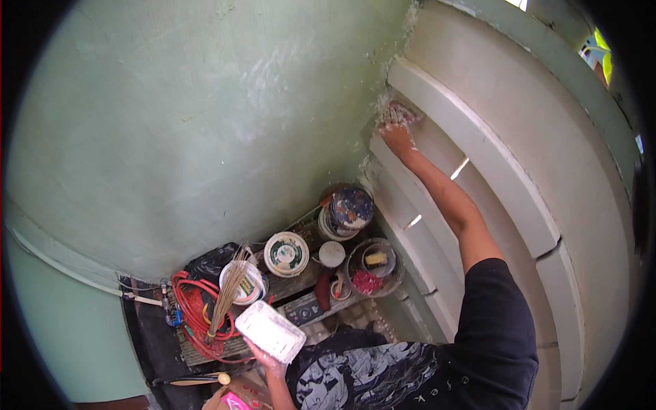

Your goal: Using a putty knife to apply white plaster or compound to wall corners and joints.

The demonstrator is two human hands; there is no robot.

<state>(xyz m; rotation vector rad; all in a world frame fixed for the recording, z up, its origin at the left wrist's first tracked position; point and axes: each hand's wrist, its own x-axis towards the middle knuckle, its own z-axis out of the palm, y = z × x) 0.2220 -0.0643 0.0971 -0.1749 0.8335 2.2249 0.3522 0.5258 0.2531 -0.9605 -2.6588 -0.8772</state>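
Note:
My left hand (pixel 270 361) grips a rectangular white plastic tub (pixel 270 331) from below, close in front of my body. White material coats the inside of the tub. Up at the corner where the green wall (pixel 225 130) meets the pale slatted wall (pixel 495 147), my right hand (pixel 395 127) reaches out with the arm stretched. Its fingers are smeared with white and press a small reddish-pink piece (pixel 410 113) into a recess between two slats. Whether that piece is a cloth or a sponge, I cannot tell. White smears run along the corner.
Below stands a wooden bench (pixel 301 292) with paint buckets (pixel 286 254), a stacked dark-lidded bucket (pixel 351 208) and a basin (pixel 391 279) holding a yellow brush and pink cloth. Left lie a red hose (pixel 179 301) and a stick broom (pixel 229 290). A pipe (pixel 75 277) follows the wall.

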